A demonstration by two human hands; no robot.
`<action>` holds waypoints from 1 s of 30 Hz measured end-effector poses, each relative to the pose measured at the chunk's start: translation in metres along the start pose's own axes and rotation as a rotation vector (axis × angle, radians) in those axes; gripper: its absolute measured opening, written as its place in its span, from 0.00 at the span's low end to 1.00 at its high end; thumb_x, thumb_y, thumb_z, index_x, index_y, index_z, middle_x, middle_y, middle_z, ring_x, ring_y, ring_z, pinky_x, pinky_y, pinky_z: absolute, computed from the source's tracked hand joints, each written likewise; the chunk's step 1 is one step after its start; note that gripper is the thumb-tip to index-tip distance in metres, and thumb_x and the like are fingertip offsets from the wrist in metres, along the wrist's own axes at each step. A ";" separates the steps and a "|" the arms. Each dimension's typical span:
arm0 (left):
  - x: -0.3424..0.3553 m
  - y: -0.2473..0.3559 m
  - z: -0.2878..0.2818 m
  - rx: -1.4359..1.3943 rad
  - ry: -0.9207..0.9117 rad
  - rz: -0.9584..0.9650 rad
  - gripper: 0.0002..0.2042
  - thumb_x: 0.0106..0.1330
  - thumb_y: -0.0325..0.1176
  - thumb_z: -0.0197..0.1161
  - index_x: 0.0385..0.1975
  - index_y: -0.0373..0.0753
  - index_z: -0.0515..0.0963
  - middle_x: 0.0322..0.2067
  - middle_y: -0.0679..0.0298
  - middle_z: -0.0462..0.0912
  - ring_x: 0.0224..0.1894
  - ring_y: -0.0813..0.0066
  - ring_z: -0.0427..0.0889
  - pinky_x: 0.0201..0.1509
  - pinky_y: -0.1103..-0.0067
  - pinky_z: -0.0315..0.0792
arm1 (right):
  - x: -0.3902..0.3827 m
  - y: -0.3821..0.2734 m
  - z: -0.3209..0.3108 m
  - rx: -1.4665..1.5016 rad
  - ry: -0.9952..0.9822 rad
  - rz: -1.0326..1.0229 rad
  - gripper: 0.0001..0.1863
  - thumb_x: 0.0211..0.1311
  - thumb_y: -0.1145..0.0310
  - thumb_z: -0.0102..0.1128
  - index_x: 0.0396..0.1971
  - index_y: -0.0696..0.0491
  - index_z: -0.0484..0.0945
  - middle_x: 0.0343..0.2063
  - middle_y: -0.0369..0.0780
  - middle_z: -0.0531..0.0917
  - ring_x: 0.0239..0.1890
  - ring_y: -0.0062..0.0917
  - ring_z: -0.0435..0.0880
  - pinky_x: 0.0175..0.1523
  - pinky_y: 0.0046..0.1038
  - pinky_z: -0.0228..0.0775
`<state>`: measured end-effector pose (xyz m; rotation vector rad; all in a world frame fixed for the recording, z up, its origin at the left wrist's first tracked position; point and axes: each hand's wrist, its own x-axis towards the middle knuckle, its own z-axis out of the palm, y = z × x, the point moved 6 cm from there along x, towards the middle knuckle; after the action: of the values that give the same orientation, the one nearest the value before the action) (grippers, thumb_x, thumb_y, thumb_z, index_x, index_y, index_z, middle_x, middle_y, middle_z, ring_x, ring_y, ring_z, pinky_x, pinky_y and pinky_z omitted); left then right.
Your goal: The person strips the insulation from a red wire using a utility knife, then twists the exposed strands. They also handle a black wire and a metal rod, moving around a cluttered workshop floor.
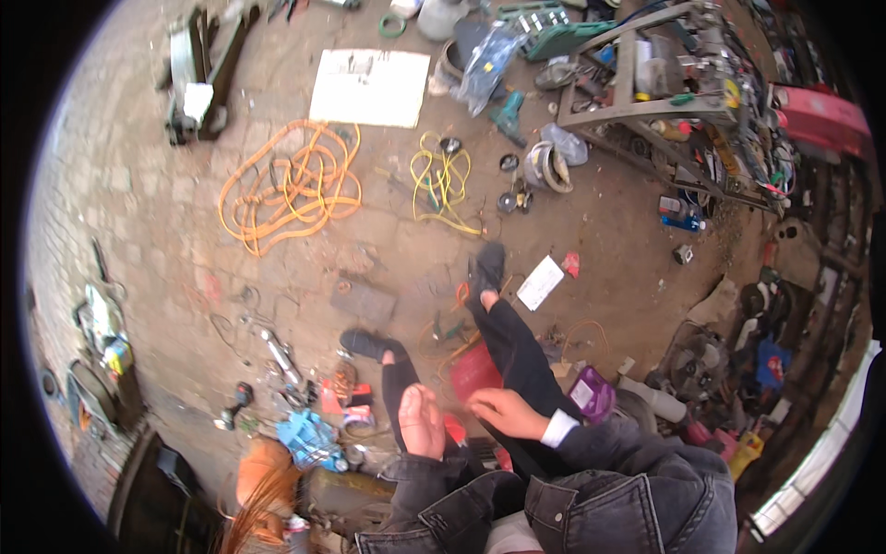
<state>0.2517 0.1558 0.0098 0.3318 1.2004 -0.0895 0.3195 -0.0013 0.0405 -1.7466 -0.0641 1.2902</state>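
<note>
Head view shows a brick floor (166, 212) with a metal rack (646, 102) far right and an orange cable coil (291, 185) far left. Nearer, both hands hover empty with loose fingers, left hand (421, 420) beside right hand (508, 413), just above a red block (474, 369) between the legs.

Both forearms in dark denim sleeves entering from the lower edge, left hand (422, 421) raised edge-on with fingers together and empty, right hand (503, 412) palm down, fingers loosely curled pointing left, white cuff at the wrist, hands near but apart
</note>
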 end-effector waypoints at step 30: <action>-0.149 -0.055 0.460 0.763 -0.139 0.183 0.09 0.70 0.34 0.56 0.32 0.34 0.77 0.14 0.73 0.66 0.14 0.88 0.56 0.17 0.87 0.48 | -0.179 -0.142 -0.430 0.028 0.546 -0.353 0.07 0.61 0.71 0.59 0.36 0.53 0.83 0.26 0.40 0.81 0.25 0.23 0.77 0.32 0.24 0.68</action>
<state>0.5977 -0.0503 0.2838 1.0818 0.9546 -0.4082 0.6360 -0.2886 0.2742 -1.9043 -0.0380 0.5370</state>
